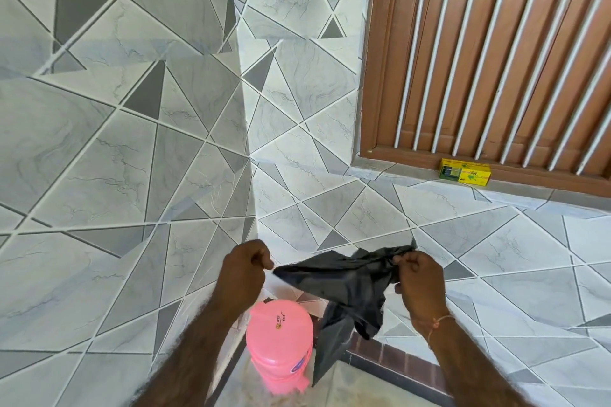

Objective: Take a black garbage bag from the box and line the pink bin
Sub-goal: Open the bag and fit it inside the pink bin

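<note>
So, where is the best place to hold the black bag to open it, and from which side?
Grip the black bag at its top edge, stretched between the left hand and right hand. Come from above, one hand per end: the rest hangs loose and crumpled beside the pink bin, so only that edge is taut enough to part.

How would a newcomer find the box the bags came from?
Start at the brown wooden window with white bars on the right-hand wall. On the tiled sill below it sits a small yellow cardboard box with green print. It is the only object on the sill.
</note>
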`<state>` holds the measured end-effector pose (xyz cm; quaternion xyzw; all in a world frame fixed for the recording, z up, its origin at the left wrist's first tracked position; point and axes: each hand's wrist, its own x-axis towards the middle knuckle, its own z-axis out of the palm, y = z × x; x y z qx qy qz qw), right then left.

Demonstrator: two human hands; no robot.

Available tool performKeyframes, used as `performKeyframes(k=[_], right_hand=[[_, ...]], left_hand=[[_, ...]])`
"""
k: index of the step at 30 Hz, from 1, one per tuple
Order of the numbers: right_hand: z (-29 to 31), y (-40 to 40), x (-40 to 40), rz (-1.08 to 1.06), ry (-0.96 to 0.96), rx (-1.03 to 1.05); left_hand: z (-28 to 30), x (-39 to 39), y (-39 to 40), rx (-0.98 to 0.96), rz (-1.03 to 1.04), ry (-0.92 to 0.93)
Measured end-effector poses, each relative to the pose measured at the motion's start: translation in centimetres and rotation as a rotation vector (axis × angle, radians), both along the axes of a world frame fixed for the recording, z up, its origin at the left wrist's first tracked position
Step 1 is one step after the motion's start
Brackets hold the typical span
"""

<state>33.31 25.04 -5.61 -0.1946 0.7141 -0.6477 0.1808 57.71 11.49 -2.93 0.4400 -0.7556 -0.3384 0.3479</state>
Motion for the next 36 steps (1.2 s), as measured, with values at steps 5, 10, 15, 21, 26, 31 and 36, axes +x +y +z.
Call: performKeyframes(k=[5,10,15,21,26,31,36], right_hand=[[-0.3,0.3,0.2,0.112,-0.012,-0.048],[1.4,-0.7,2.4,0.301,-0.130,-0.160],[2.5,-0.7,2.7,0.370,-0.254,-0.256],[1.9,0.3,1.8,0.243,-0.288,-0.209],[-0.8,1.5,-0.6,0.009,0.194,0.183],[-3.2,3.3,-1.3,0.011,0.464,0.546],[0.6,1.0,3.1,0.237,1.040,0.069]], left_hand=[[-0.9,-1.5,0.3,-0.127,0.019,0.012],[-1.8,-4.9,4.4,0.107,-0.370,0.044],[-3.3,-6.1,5.7,-0.034,-0.285,-0.062],[-1.3,-5.1,4.4,-0.077,-0.276,0.033],[-0.8,-3.2,2.2,-0.223,-0.052,-0.265],[-0.4,-2.5,2.0,-0.199,0.150,-0.213],[0.3,-3.8,2.9,-0.226,-0.091,-0.216]])
